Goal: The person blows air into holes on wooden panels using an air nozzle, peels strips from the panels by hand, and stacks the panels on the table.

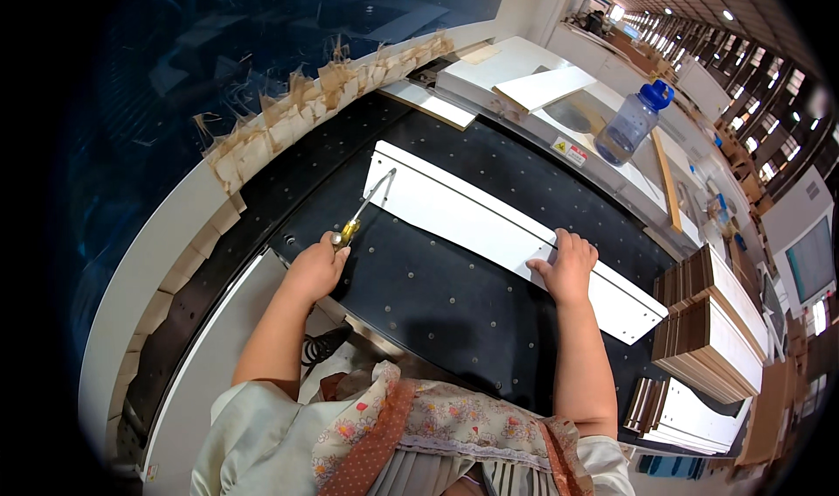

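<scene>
A long white board (pixel 472 215) with a groove and small holes lies slantwise on the black studded table (pixel 437 304). My left hand (pixel 316 270) is closed round the yellow handle of a screwdriver (pixel 351 227). The screwdriver's metal shaft reaches up to the board's left end, its tip at or just over the face near a hole. My right hand (pixel 570 267) grips the board across its right half, thumb on the near edge and fingers over the far edge.
Stacked white panels with brown edges (pixel 712 321) stand at the right, more panels (pixel 690 416) nearer me. A blue-capped water bottle (pixel 631 127) stands on the white machine ledge beyond. Ragged tape strips (pixel 323 90) line the curved edge at the far left. A monitor (pixel 808 260) is far right.
</scene>
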`<state>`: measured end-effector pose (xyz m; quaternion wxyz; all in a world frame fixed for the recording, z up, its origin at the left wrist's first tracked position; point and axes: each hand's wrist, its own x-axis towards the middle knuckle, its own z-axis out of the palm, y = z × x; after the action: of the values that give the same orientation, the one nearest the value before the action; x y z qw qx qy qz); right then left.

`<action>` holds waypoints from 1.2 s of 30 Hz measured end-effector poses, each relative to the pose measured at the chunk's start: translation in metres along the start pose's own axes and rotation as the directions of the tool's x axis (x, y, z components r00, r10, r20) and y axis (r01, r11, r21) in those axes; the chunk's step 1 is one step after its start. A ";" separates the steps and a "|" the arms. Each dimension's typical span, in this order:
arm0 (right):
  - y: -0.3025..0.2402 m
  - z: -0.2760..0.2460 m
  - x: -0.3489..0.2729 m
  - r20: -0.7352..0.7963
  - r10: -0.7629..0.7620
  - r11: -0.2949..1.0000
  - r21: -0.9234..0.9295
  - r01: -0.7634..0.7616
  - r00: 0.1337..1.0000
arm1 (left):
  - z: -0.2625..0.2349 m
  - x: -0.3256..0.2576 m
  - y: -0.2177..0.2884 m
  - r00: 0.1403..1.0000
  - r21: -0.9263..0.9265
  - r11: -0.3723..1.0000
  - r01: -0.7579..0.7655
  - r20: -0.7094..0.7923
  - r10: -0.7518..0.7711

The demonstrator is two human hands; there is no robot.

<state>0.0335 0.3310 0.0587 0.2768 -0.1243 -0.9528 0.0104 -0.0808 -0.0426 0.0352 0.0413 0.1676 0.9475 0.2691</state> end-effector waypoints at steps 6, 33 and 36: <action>-0.004 -0.003 0.000 0.027 0.021 1.000 0.009 -0.021 0.999 | -0.013 -0.002 -0.002 1.000 -0.060 0.998 0.015 0.010 -0.015; 0.007 0.001 0.004 0.029 0.017 0.998 0.055 -0.018 0.999 | 0.001 -0.005 -0.029 0.997 -0.032 0.999 -0.029 0.075 0.032; -0.005 -0.007 0.016 0.081 0.017 0.999 0.025 -0.019 0.997 | 0.001 -0.018 -0.035 0.997 0.024 0.999 0.022 0.067 -0.024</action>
<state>0.0231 0.3293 0.0735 0.2397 -0.1289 -0.9618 0.0303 -0.0736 -0.0762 0.0157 0.0744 0.1663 0.9505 0.2516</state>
